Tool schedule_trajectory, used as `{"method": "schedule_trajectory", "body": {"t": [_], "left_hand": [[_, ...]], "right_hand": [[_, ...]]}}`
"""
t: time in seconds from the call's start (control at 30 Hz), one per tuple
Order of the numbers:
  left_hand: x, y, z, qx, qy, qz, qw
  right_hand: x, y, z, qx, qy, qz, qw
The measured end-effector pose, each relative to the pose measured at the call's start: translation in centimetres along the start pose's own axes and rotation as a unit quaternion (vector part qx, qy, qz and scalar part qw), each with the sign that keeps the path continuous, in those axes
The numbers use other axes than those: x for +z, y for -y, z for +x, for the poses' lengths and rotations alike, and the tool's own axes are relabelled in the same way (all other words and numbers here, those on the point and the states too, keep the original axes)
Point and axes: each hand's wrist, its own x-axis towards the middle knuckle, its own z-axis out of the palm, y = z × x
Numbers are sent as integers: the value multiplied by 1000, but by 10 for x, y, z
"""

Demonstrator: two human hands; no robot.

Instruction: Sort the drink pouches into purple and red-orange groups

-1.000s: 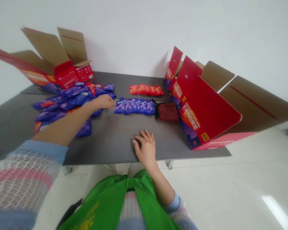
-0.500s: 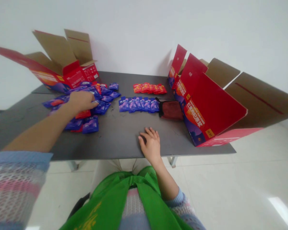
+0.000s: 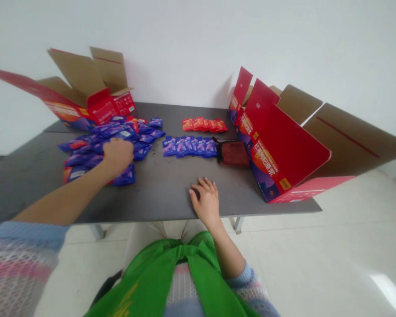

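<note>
My left hand [image 3: 118,155] is curled closed over a loose pile of purple sachets [image 3: 86,152], some red ones mixed in. Its fingers are turned away, so whatever they hold is hidden. On the near edge of the grey table [image 3: 165,193] rests my right hand [image 3: 205,200], fingers loosely apart and nothing in them. Beyond it lies an overlapping row of purple sachets [image 3: 189,146]. Farther back is a similar row of red sachets [image 3: 204,124]. A dark red pouch [image 3: 234,153] touches or nearly touches the right end of the purple row.
An open red carton [image 3: 102,108] with raised flaps stands behind the pile at the back left. More open red cartons [image 3: 284,145] line the right side of the table, their flaps spreading outward. A white wall [image 3: 185,53] rises behind the table.
My left hand has shifted a little right and toward me over the pile, and its fingers are more curled. My right hand stays in place. The view has tilted slightly.
</note>
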Motion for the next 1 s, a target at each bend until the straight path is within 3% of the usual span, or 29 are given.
{"method": "schedule_trajectory", "body": {"t": [0.17,0.33,0.43,0.5,0.6,0.67,0.73,0.9,0.97,1.0], "left_hand": [[-16,7,-21,-40,-26,1,999],[-48,21,-39,-99,-45,7,994],[-62,39,-42,-121,-97,-5,988],[-62,49,-38,-114,-121,-62,984],[-45,49,-28,-99,-55,-285,952],[-29,32,-24,-103,-33,-440,891],[-14,5,-26,-84,-46,-508,856],[2,-77,-44,-43,-104,-524,844],[5,-105,-49,-17,-93,-547,831],[6,-118,-52,6,-59,-568,821]], "right_hand": [[0,0,0,-5,-4,-1,1000],[1,-1,-1,-8,-4,0,1000],[1,1,0,-2,-3,0,1000],[-3,4,3,2,-1,18,1000],[-16,7,14,-29,30,117,992],[-27,8,25,-51,54,190,979],[-33,10,40,-52,74,237,967],[-32,21,83,-86,122,287,946],[-32,24,100,-121,115,290,942],[-32,24,108,-133,97,289,943]]}}
